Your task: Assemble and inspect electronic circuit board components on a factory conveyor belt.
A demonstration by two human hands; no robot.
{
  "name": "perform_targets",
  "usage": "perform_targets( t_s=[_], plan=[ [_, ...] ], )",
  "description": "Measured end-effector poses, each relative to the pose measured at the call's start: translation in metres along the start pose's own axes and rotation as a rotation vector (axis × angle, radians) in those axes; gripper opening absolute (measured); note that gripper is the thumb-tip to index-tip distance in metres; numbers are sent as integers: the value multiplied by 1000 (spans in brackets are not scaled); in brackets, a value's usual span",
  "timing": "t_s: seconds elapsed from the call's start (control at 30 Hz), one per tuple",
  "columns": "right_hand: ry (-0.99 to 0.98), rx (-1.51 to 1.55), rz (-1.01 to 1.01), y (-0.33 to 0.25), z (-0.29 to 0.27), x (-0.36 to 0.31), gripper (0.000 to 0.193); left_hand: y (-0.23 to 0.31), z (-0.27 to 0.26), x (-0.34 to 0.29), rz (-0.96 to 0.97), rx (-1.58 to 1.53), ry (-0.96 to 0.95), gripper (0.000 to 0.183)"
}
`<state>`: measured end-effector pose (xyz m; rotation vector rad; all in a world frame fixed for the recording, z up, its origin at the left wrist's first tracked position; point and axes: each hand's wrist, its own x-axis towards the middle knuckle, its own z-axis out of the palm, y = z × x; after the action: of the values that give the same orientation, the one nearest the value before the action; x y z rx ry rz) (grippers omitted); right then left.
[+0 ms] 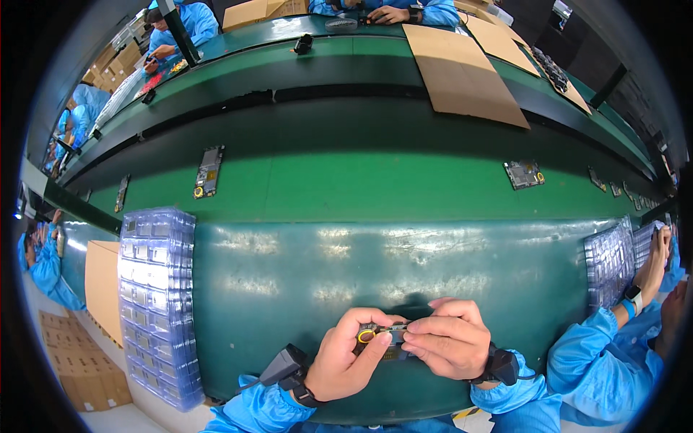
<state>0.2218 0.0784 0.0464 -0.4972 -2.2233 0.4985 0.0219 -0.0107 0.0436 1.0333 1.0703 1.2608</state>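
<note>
Between my two hands, above the near part of the green table, is a small circuit board (393, 352) with a yellow ring at its left end. My left hand (351, 357) pinches that left end, thumb in front. On the other end, the fingers of my right hand (452, 339) are closed over the board's edge and hide part of it. Whether the right fingers also hold some small part cannot be seen. A black device is strapped to each of my wrists, over blue sleeves.
Stacked clear plastic trays (155, 310) stand on the left, more trays (608, 263) on the right beside a co-worker's arm (653, 263). Along the green belt (346, 180) lie several circuit boards, one board (208, 172) left and another board (524, 175) right. Cardboard (465, 76) overhangs the far ledge.
</note>
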Motion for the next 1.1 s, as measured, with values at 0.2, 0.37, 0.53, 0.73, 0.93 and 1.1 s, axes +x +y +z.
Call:
perform_targets(
  t_s=[0.2, 0.37, 0.53, 0.73, 0.93, 1.1],
  plan=[
    [29, 143, 188, -3, 0, 9, 33, -1, -2, 0, 116, 210, 40, 20],
    [-64, 438, 383, 3, 3, 5, 28, -2, -1, 1, 141, 303, 35, 17],
    [-96, 437, 447, 4, 2, 3, 26, -1, 0, 3, 160, 379, 37, 15],
    [-83, 375, 448, -5, -3, 2, 23, -5, -1, 3, 257, 420, 5, 14],
    [-125, 393, 513, -1, -1, 4, 23, -9, -2, 4, -20, 147, 55, 24],
    [-208, 672, 613, 17, 4, -1, 32, -9, -2, 9, -59, 48, 45, 35]
  ],
)
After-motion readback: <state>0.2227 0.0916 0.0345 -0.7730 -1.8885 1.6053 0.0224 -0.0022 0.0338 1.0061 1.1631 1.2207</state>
